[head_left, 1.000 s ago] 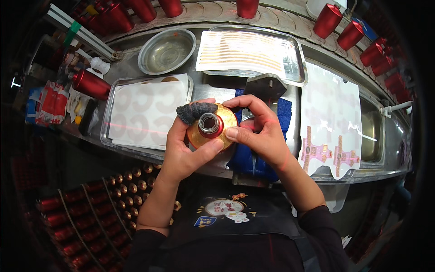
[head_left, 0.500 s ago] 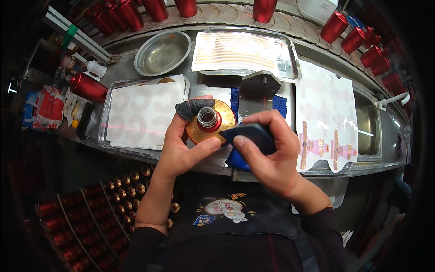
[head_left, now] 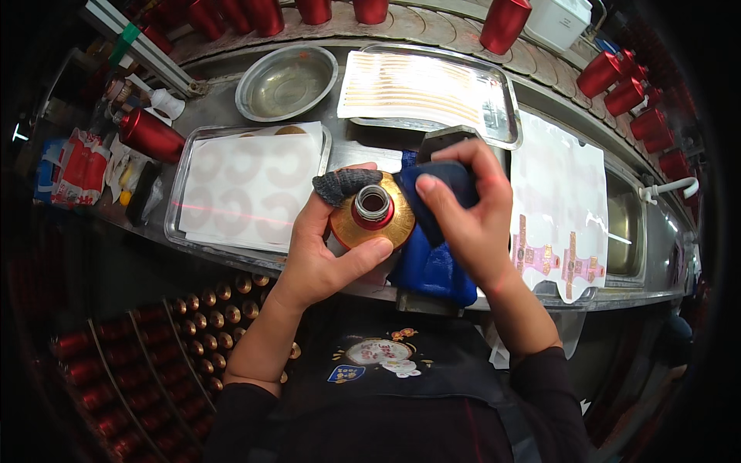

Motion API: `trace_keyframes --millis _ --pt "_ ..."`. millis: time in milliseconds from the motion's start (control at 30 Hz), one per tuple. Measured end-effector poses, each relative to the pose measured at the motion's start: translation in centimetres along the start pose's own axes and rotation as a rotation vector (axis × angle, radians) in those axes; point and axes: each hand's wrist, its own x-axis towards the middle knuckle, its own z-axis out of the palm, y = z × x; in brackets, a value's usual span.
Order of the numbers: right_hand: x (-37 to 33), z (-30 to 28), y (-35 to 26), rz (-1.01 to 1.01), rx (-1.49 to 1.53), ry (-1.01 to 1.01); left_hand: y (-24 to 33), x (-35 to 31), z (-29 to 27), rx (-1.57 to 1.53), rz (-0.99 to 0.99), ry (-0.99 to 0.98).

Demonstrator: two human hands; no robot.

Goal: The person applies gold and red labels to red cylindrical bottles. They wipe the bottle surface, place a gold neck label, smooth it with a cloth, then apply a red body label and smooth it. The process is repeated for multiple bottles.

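Observation:
My left hand is closed around a red bottle with a gold shoulder, its threaded silver neck facing up toward me. A dark grey knitted cover wraps a finger of that hand, and the thumb presses the gold rim. Pinched in my right hand is a dark blue flat scraper, its edge close against the bottle's right side. Whether the edge touches the gold cannot be made out. Beneath the scraper lies a blue cloth over a metal stand, partly hidden by my right hand.
A tray with white sticker sheets lies left, below a metal bowl. Gold-striped sheets fill a back tray. Pink label sheets are right, beside a sink. Red bottles line a conveyor; more fill racks lower left.
My right hand has moved up and away with the scraper, which is now turned more upright beside the bottle. The view has shifted slightly, and bottles on the conveyor sit at different places.

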Motion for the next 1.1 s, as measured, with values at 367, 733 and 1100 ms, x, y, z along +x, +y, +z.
trace_keyframes --millis 367,733,1100 --pt "-0.5 -1.1 1.2 -0.199 0.076 0.073 0.1 0.0 -0.1 -0.028 0.008 0.007" --pt "-2.4 -1.4 -0.5 -0.798 -0.079 -0.335 -0.6 0.0 -0.4 0.152 0.038 0.000" --pt "-3.1 0.2 0.0 -0.844 -0.081 -0.244 -1.4 -0.1 0.9 0.381 0.264 0.172"
